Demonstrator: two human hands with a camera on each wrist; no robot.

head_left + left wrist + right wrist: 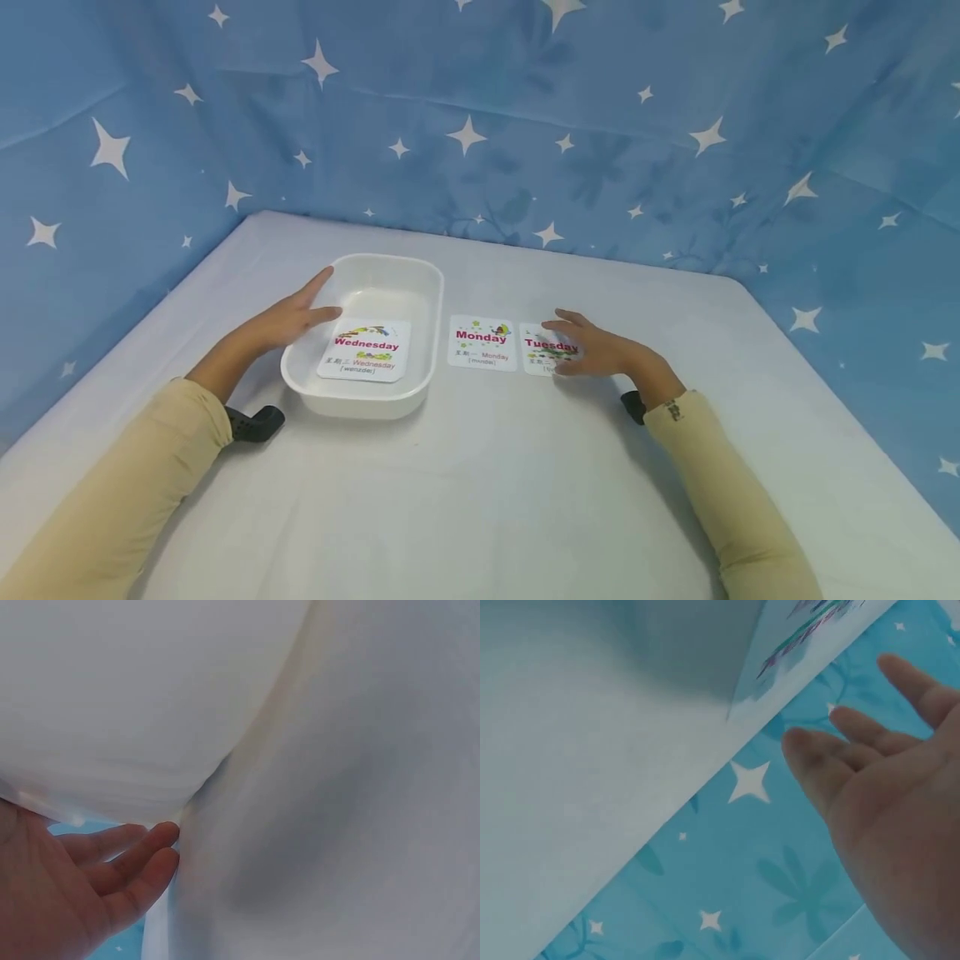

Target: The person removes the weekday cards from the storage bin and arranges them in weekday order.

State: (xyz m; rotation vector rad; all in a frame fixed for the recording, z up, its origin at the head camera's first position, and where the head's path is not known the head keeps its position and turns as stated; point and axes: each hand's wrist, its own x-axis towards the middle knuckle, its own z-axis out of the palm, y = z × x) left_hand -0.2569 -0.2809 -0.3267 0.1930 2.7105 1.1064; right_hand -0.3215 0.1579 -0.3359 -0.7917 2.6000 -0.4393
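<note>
My left hand (288, 321) holds the left rim of a white plastic tub (360, 407), thumb over the rim and the other fingers along its outer side. In the left wrist view the tub (120, 682) fills the upper left, with loosely bent fingers (142, 881) beside it. A square card reading Wednesday (365, 352) lies in the tub. Over a Tuesday card (538, 350) is my right hand (600, 346), its fingers spread and covering part of that card. The right wrist view shows a gap between this hand (892, 780) and the card (780, 656).
A Monday card (482, 343) lies flat between the tub and the Tuesday card. Everything stands on a white-covered table (450, 500). A blue star-patterned cloth (480, 167) hangs behind and at both sides. Black wrist devices (257, 423) sit under both wrists.
</note>
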